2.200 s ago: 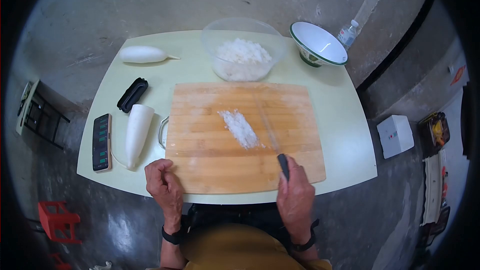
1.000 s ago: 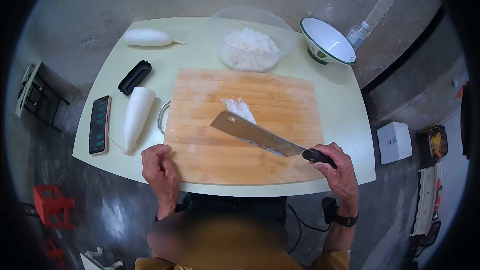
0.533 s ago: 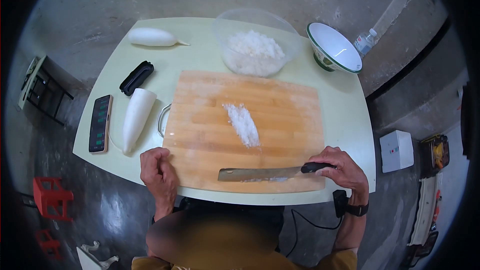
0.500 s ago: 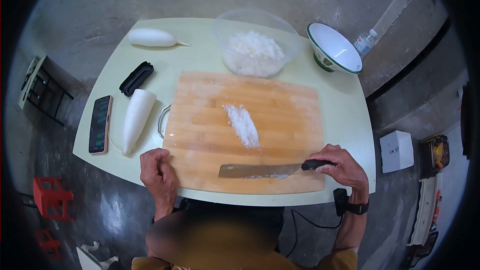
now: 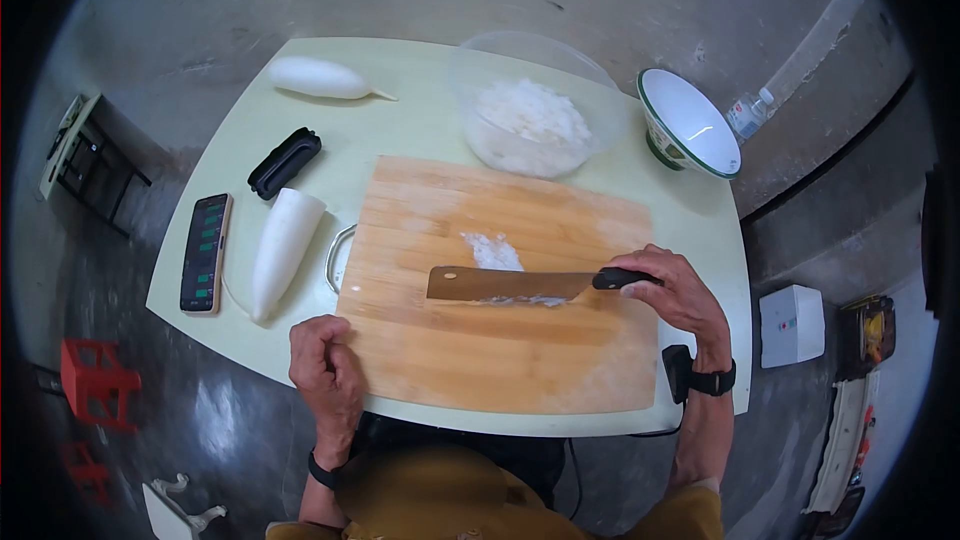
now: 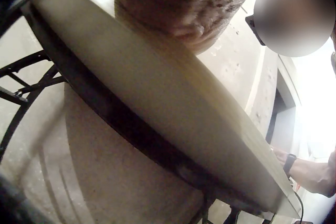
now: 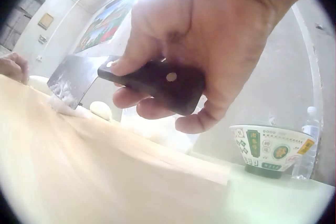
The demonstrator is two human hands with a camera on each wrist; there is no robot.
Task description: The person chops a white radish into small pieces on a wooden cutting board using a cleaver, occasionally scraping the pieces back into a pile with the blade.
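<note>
My right hand (image 5: 672,288) grips the black handle (image 5: 622,278) of a cleaver (image 5: 505,284) over the middle of the wooden cutting board (image 5: 500,365). The broad blade lies crosswise, tip to the left, with white bits stuck along its lower edge. Behind it a small heap of finely chopped white food (image 5: 492,250) shows, partly covered by the blade. In the right wrist view the cleaver blade (image 7: 71,82) stands close at the heap. My left hand (image 5: 325,365) rests with curled fingers at the board's front left edge; I cannot tell whether it grips the board.
A clear bowl (image 5: 535,155) of chopped white food stands behind the board. A white bowl with green rim (image 5: 690,120) and a bottle (image 5: 750,112) are at back right. Left lie two white radishes (image 5: 288,250), a black case (image 5: 285,162) and a phone (image 5: 205,253).
The cleaver has turned from pointing away to lying crosswise, passed near the board's front edge, then moved back to the heap in my right hand. The left hand stays at the board's edge.
</note>
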